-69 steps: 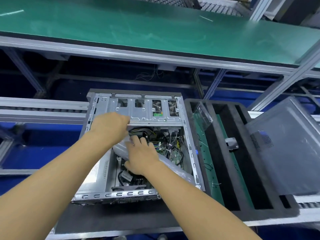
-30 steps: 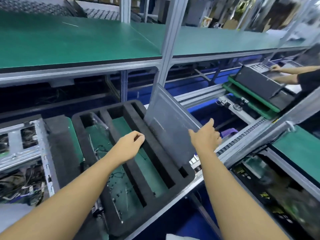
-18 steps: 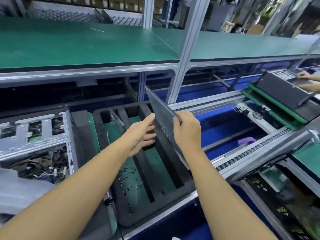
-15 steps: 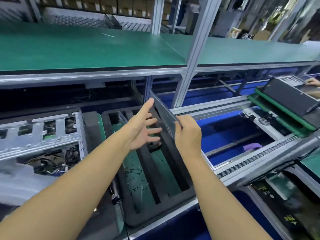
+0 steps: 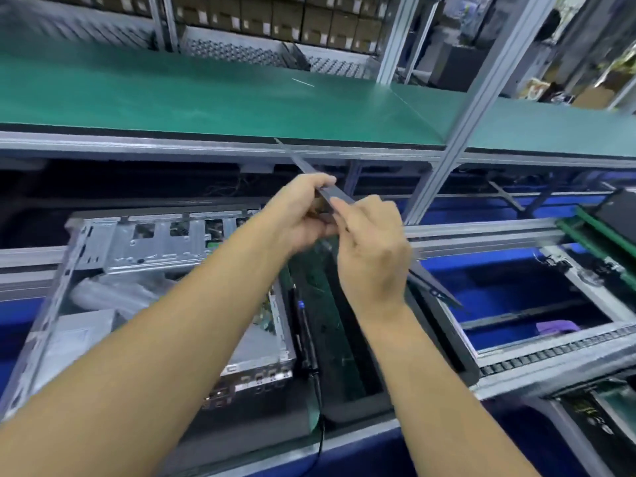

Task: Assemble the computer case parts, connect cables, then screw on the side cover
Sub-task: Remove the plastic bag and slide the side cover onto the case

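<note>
The grey side cover [image 5: 339, 197] is up in the air, seen edge-on, running from the shelf edge down to the lower right. My left hand [image 5: 299, 215] grips its upper part, fingers over the top edge. My right hand [image 5: 371, 249] holds it just below, fingers curled round the edge. The open computer case [image 5: 113, 249] lies on its side at the left, with a clear plastic bag [image 5: 113, 294] and cables inside. The cover is above and to the right of the case, apart from it.
A black foam tray [image 5: 444, 342] with green slots sits right of the case. The green shelf [image 5: 206, 98] runs overhead behind, with an aluminium post [image 5: 447, 160] right of my hands. A conveyor rail [image 5: 550, 356] and another black unit [image 5: 619, 218] lie to the right.
Both hands have taken hold of the side cover and lifted it out of the foam tray, carrying it left towards the open case. The view has swung back left.
</note>
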